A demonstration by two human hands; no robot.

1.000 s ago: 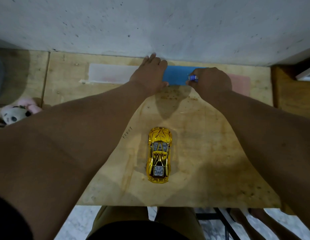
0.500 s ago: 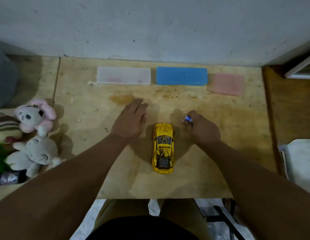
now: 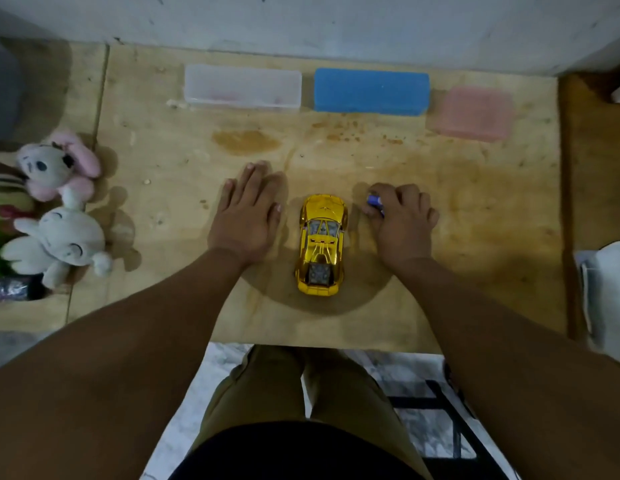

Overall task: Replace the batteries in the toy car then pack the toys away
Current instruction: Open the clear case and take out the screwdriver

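Car (image 3: 321, 244) sits upright mid-surface, wheels down, between both hands. Left hand (image 3: 246, 216) lies flat beside it, fingers straight; right hand (image 3: 402, 223) pinches a battery (image 3: 375, 202), likely ready for the swap.

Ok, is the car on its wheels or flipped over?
On its wheels: the car shows roof and windows facing up, between both hands.
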